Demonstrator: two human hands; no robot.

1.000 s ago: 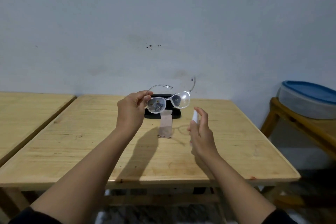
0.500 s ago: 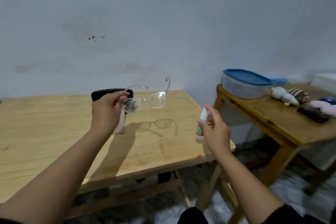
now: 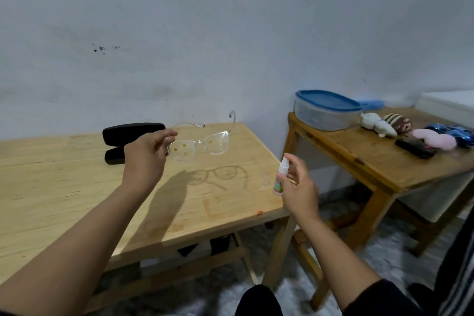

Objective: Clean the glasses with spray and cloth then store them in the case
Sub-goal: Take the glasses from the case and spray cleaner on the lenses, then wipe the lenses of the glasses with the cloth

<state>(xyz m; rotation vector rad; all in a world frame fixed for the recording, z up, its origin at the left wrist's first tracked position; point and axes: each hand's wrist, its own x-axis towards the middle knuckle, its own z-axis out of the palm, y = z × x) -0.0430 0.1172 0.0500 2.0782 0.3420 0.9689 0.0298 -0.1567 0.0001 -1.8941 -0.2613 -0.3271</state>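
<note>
- While the left hand (image 3: 147, 155) pinches the glasses (image 3: 202, 145) by one corner of the clear frame, thumb and fingers closed on it, they hang in the air above the near table (image 3: 64, 187), lenses facing the person, both temple arms unfolded.
- Right hand (image 3: 298, 187) is wrapped round the spray bottle (image 3: 280, 177), forefinger resting on its white nozzle; bottle upright, just off the table's right edge, near the glasses but apart from them.
- Lenses carry yellowish spots: three on one, one on the other as far as I can count. Judged dirty; whether any spray has landed cannot be told.
- Progress, as a judgement: early. Glasses picked up, bottle in hand and aimed roughly toward the lenses. Left to do: spraying, wiping, folding the arms, casing.
- Case (image 3: 133, 133), black, sits open at the far side of the near table behind the left hand; lid raised, nothing visible inside.
- Cloth: not visible; may be hidden behind the left hand.
- Counts: glasses 1; spray bottle 1; case 1; wooden tables 2.
- On the side table (image 3: 372, 161): lidded container (image 3: 325, 111) 1, blue lid; soft toys roughly 3; dark flat object 1; blue shiny item 1, not identifiable.
</note>
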